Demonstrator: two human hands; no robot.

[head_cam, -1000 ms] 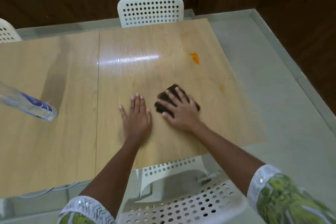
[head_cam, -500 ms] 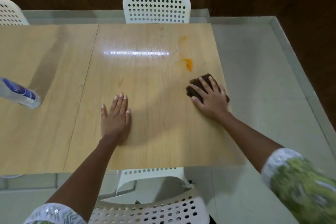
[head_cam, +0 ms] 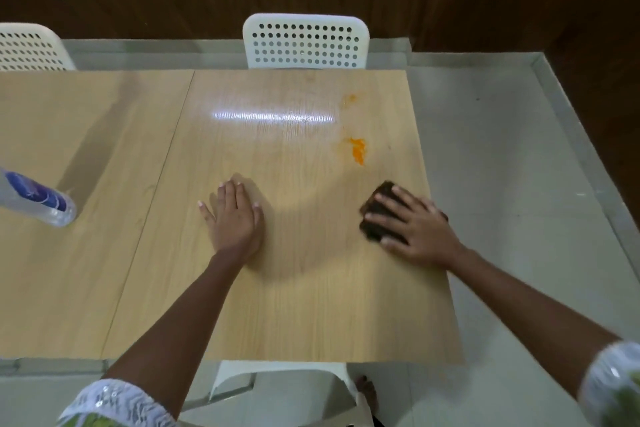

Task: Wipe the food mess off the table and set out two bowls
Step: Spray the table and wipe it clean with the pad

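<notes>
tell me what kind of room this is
Probably a dining room or small canteen: wood-look tables set edge to edge, white perforated chairs tucked in on both sides, and an orange food smear on the tabletop.

The right hand (head_cam: pixel 419 229) has slid the dark brown wiping pad (head_cam: pixel 377 215) rightward, away from the left hand (head_cam: pixel 233 218), to below the orange food smear (head_cam: pixel 358 151).

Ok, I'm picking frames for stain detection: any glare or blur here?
Head view: a glare streak lies on the table, left of the orange stain, not over it; right hand and sponge slightly blurred; bottle at the edge looks stretched.
</notes>
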